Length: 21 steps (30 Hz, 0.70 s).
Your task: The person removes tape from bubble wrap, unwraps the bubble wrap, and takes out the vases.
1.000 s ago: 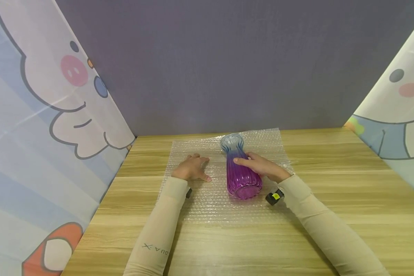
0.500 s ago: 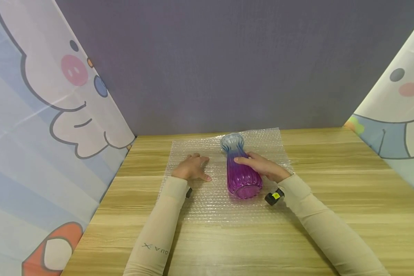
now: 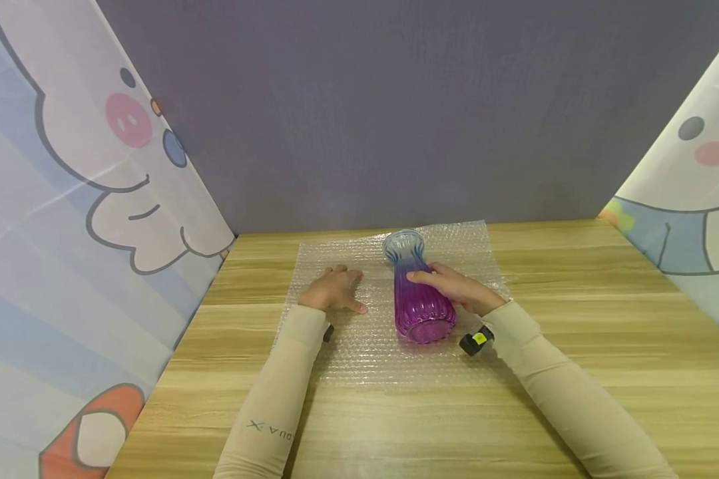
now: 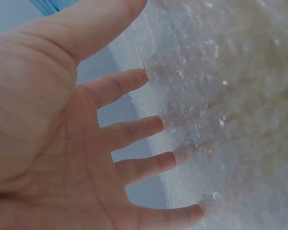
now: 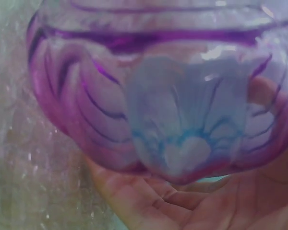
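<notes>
Gripping the purple vase (image 3: 418, 307), the right hand (image 3: 457, 287) is curled — the left hand (image 3: 332, 291) lies spread on bubble wrap (image 3: 368, 356).

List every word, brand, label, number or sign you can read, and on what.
"QUA X", apparently, upside down on the left sleeve; any other letters hidden.
Yellow sticker on the black wrist camera: too small to read.
No text seen on the vase or bubble wrap.

In the head view, the vase (image 3: 424, 299) hides most fingers of the right hand (image 3: 458, 287), and both sleeves (image 3: 569, 379) run off the bottom edge. From the left wrist, we see bubble wrap (image 4: 240, 120) blurred and the left hand (image 4: 69, 129) with its thumb tip cut off. From the right wrist, the vase looks blurred and cropped.
</notes>
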{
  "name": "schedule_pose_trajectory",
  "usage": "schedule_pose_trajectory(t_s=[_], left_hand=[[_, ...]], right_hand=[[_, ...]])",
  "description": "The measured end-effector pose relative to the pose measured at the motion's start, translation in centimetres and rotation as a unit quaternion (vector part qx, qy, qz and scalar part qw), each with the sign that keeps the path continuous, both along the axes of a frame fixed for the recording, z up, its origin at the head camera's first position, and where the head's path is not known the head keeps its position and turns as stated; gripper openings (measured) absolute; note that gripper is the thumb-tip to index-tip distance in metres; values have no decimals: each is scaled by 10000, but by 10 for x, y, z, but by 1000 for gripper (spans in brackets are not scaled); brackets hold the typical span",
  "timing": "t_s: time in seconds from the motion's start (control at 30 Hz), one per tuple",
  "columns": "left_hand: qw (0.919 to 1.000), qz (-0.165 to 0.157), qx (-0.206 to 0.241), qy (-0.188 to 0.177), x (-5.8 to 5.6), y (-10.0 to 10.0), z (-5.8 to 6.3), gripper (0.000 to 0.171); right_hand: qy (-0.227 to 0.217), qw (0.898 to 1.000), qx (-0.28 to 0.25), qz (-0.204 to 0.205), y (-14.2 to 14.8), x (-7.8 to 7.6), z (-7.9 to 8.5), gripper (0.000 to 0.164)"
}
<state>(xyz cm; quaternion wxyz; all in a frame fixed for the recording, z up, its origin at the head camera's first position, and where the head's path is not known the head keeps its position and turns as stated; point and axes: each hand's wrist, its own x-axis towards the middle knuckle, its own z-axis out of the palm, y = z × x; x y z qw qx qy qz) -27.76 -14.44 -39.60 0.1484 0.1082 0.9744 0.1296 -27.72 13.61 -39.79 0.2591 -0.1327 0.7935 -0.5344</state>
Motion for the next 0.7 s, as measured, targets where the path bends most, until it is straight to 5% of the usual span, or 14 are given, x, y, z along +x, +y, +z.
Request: schedule_pose_trajectory(t_s=[0.7], left_hand=[[10000, -52, 29, -73, -1, -1, 0, 97]], right_hand=[[66, 9994, 100, -338, 0, -2, -2, 77]])
